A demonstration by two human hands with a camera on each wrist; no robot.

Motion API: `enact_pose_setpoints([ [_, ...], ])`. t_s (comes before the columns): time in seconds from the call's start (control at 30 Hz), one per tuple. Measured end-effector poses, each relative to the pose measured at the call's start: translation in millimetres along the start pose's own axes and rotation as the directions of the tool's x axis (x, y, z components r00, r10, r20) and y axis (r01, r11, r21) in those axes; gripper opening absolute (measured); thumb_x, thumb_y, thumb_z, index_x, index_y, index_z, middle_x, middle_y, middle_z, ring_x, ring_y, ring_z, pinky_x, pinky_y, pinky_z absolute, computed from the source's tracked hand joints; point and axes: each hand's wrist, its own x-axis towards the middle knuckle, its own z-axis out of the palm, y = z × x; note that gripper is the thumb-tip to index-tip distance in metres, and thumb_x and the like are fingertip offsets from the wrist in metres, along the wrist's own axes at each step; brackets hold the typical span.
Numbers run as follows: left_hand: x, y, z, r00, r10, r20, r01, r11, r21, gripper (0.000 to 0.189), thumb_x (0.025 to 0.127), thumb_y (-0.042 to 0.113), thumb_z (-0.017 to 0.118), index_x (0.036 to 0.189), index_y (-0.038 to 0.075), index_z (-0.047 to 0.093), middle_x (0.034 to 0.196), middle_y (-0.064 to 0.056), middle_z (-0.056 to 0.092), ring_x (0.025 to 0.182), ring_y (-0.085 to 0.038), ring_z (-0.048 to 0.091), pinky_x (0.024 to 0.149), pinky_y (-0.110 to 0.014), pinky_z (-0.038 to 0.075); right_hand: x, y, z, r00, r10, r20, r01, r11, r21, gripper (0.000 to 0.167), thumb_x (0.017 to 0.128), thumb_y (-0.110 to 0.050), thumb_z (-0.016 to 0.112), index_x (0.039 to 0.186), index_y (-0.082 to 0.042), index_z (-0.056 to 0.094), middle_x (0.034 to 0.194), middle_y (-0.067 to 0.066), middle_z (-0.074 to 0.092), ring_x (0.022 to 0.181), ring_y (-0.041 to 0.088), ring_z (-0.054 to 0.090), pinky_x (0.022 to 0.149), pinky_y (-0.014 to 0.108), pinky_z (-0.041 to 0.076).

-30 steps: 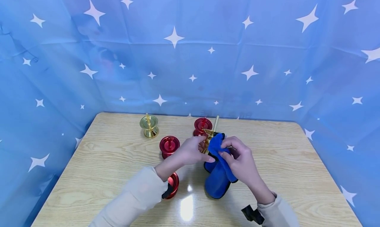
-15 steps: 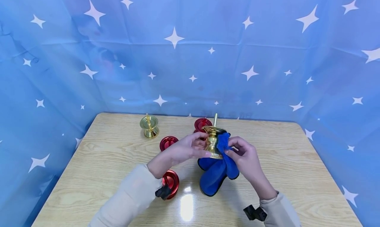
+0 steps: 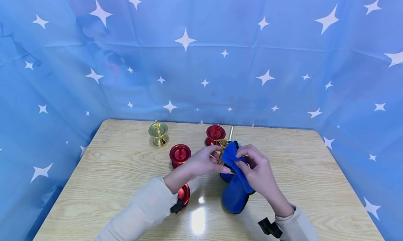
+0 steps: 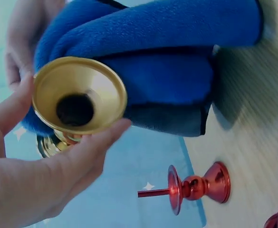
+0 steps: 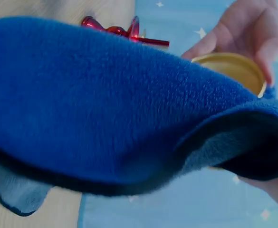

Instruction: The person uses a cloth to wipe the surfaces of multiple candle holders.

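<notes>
Candlestick (image 4: 102,90) gleams gold, hollow underneath.

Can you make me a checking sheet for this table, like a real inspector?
Surface: wood-grain table, with a shiny light patch at the front.
Job's things: gold holder, lifted, hollow underside showing; blue cloth, partly hiding it in the head view.
Clutter: back red holder, middle red holder, front red holder, partly hidden; second gold holder, standing.
Hands: left hand grips the gold holder; right hand pinches the blue cloth.
Cables: nothing seen.
Surroundings: blue star-patterned curtain.
</notes>
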Motion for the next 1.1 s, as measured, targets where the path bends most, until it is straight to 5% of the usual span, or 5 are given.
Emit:
enact_pose_setpoints([
  [0.27,-5.9,6.4,-10.3,0.992,0.010,0.126,0.036,0.932,-0.361,0.059,0.083,-0.002,0.062,0.135,-0.004,0.033,0.106,-0.013,0.048,0.087,-0.017,0.055,0.083,-0.032,0.049,-3.0,9.5,-6.2,0.968,0.245,-0.062,-0.229,0.955,0.188,0.014,0.082,0.013,0.056,0.093,0.004,0.057,0.098,0.002,0.059,0.091,0.012,0.059,0.079,0.019,0.048],
  [0.63,-12.5,12.9,-17.4,0.985,0.038,0.169,0.048,0.878,-0.476,0.060,0.086,-0.005,0.052,0.139,-0.004,0.024,0.114,-0.016,0.043,0.091,-0.018,0.053,0.090,-0.040,0.045,-9.7,12.8,-10.5,0.975,0.204,0.087,-0.219,0.945,0.241,0.031,0.092,-0.002,0.052,0.122,0.002,0.050,0.105,0.004,0.061,0.094,0.013,0.060,0.077,0.023,0.050],
  [0.93,-9.5,9.7,-14.3,0.989,0.060,0.133,-0.021,0.962,-0.274,0.061,0.083,-0.005,0.061,0.137,-0.004,0.031,0.114,-0.015,0.048,0.102,-0.023,0.054,0.086,-0.032,0.047,-6.4,16.1,-8.5,0.950,0.309,0.050,-0.313,0.935,0.167,0.024,0.085,0.004,0.059,0.109,0.004,0.057,0.099,0.011,0.061,0.086,0.015,0.061,0.070,0.024,0.052],
  [1.1,-6.9,10.5,-8.9,0.997,0.070,0.012,-0.070,0.997,0.029,0.067,0.080,0.004,0.069,0.137,-0.001,0.034,0.114,-0.013,0.052,0.107,-0.028,0.052,0.089,-0.036,0.045,-1.0,12.3,-5.9,0.958,0.285,0.020,-0.286,0.952,0.106,0.020,0.083,0.006,0.061,0.102,0.002,0.060,0.097,0.012,0.060,0.085,0.014,0.060,0.071,0.022,0.051],
])
